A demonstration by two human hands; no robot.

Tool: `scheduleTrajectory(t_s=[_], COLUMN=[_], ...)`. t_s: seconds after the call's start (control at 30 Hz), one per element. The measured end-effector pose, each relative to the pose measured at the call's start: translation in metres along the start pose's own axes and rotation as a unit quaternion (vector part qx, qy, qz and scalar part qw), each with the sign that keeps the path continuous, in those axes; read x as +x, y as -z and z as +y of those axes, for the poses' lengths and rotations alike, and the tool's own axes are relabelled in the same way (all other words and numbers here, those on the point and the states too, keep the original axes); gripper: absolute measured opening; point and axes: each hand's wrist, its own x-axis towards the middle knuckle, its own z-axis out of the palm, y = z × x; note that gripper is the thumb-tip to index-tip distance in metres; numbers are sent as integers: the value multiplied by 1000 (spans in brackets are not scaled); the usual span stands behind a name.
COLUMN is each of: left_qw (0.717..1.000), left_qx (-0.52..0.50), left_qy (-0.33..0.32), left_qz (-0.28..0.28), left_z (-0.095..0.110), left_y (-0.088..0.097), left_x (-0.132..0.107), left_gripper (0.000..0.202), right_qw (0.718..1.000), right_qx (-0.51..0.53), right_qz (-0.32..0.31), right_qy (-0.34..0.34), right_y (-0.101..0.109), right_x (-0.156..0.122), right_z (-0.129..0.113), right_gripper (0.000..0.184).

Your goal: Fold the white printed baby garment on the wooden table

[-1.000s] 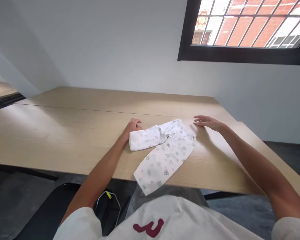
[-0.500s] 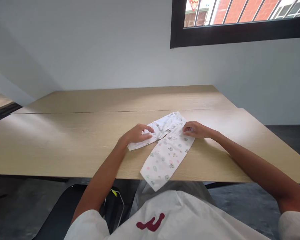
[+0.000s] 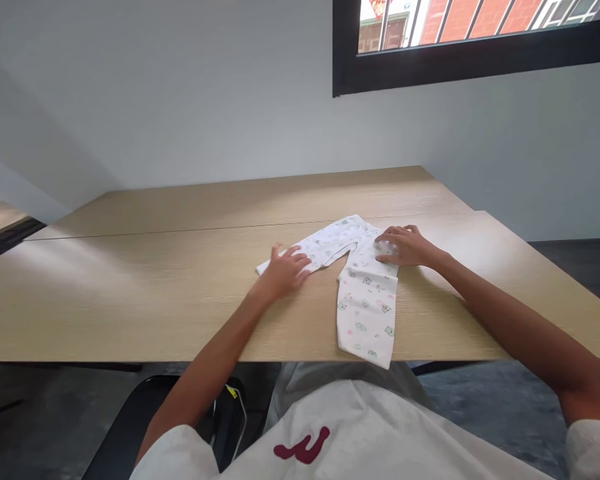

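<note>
A small pair of white pants [image 3: 366, 300] with a green and pink print lies on the table, its two legs spread apart. One leg points left; the other comes toward me, and its hem reaches the table's front edge. My left hand [image 3: 286, 268] is over the left leg near its hem, fingers spread. On the upper right side of the pants, my right hand [image 3: 404, 245] rests with fingers apart, touching the cloth. Creases run across the nearer leg below the right hand. Part of the left leg is hidden by my left hand.
The light wooden table [image 3: 155, 287] has a seam across it and meets a white wall [image 3: 205, 87]. A dark-framed window [image 3: 430, 67] is at the upper right. A black chair [image 3: 130, 413] stands below the front edge at left.
The nearer leg has swung right, widening the gap between the legs. My right hand has opened from a pinch and moved slightly right and away. My left hand's fingers have spread.
</note>
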Motion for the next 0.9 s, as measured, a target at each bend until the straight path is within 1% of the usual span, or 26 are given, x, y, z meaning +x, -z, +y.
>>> scheduleTrajectory(t_s=[0.03,0.13,0.2,0.23,0.27,0.33,0.4,0.43,0.5,0.57,0.6,0.67,0.7,0.73,0.77,0.83,0.9], left_qw=[1000,991,982,979,978,979,984,986,987,990,991,990,990,991,990,983,977], left_qx=[-16,-75,-102,-111,-118,-127,-131,-131,-127,-104,-87,-73,-82,-102,-128,-170,-181], left_qy=[-24,-104,-136,-141,-138,-109,-53,-22,34,81,102,117,108,88,62,21,4], left_qz=[-5,-47,-80,-93,-104,-114,-108,-101,-89,-50,-22,18,23,14,-7,-65,-112], left_z=[12,47,58,58,54,34,2,-16,-50,-76,-84,-90,-88,-85,-80,-70,-65], left_y=[-3,-15,-21,-22,-21,-17,-11,-7,-2,0,1,3,4,6,7,9,11], left_x=[1,3,4,5,6,7,6,5,0,-6,-8,-11,-12,-11,-10,-9,-8], left_gripper=[36,66,78,79,78,78,79,76,61,48,45,41,39,36,33,31,42], right_qw=[1000,998,996,995,995,994,994,995,997,996,993,987,985,984,982,981,981], right_qx=[-11,-48,-68,-75,-78,-73,-55,-39,10,60,76,84,86,90,98,112,114], right_qz=[3,11,15,14,10,-3,-15,-21,-44,-70,-76,-70,-63,-59,-60,-72,-85], right_qy=[-8,-35,-48,-57,-66,-83,-94,-92,-61,11,51,114,133,145,149,144,129], right_y=[2,5,5,4,4,5,7,9,14,21,23,26,27,26,25,21,17], right_x=[-1,-2,-3,-3,-3,-3,-4,-5,-8,-12,-13,-16,-17,-17,-17,-17,-15], right_z=[-3,-12,-17,-20,-21,-22,-18,-16,-12,-10,-12,-17,-20,-23,-25,-26,-21], right_gripper=[59,60,59,58,58,58,58,58,56,53,51,45,41,37,34,40,51])
